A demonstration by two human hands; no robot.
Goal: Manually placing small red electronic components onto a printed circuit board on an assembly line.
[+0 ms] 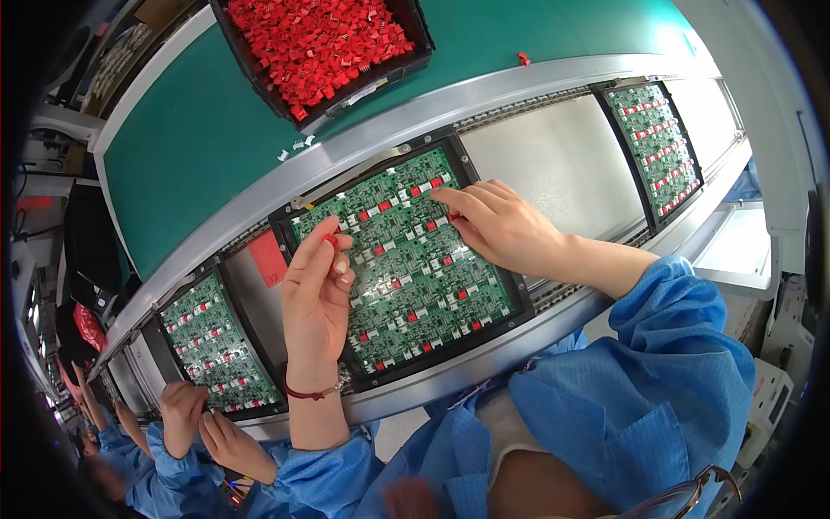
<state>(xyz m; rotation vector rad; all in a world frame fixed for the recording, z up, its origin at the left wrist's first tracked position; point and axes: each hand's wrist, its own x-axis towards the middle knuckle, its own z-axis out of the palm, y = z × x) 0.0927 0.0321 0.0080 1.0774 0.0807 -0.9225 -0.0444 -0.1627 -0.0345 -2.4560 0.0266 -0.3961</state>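
Seemingly well along, the green board [424, 309] carries red connectors [462, 294], gaps unclear; above it the left hand [316, 285] pinches a red piece [329, 239], the right hand [514, 227] a second piece [454, 215] by its edge.

Green tabletop [173, 164] — white glare [679, 41] top right.

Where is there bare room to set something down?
The green table left of the bin, bordered by the rail and white bits; also right of the bin, around one red piece. The metal plate between middle board and right board, above the right hand. Crowded: the middle board, under right hand and left hand.
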